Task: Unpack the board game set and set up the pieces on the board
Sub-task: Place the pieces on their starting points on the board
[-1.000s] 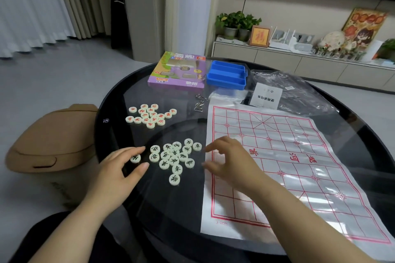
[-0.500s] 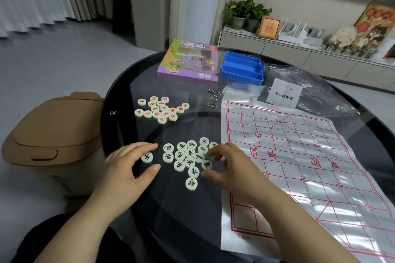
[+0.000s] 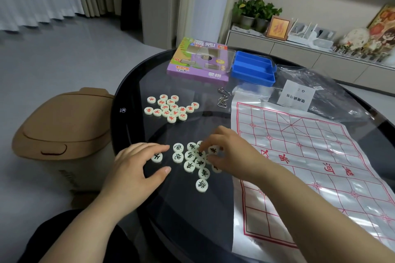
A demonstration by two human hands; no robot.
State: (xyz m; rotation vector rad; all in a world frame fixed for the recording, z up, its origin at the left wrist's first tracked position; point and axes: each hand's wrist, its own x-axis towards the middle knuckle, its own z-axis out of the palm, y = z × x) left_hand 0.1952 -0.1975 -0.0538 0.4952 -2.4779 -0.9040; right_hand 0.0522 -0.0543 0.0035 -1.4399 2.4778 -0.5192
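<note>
A white plastic board sheet [image 3: 310, 156] with a red grid lies flat on the right of the round glass table [image 3: 119, 100]. Several cream discs with red characters [image 3: 171, 109] form a cluster at the table's left. Nearer to me sits a second cluster with black characters [image 3: 189, 165]. My left hand [image 3: 136, 166] lies with straight fingers beside this cluster, its fingertips on one separate black-lettered disc [image 3: 156, 157]. My right hand [image 3: 233, 153] reaches into the cluster's right side, fingers curled down, thumb and fingertips pinching a black-lettered disc that is partly hidden.
A purple game box [image 3: 198, 60] and a blue plastic tray [image 3: 252, 68] stand at the table's far side. Small metal rings [image 3: 222, 98], a crumpled clear bag [image 3: 333, 96] and a white leaflet [image 3: 297, 95] lie behind the board. A tan lidded bin [image 3: 62, 128] stands left of the table.
My right hand moved left off the board into the black-lettered cluster and curled its fingers onto a disc. My left hand stayed by the separate disc. The view shifted left and closer.
</note>
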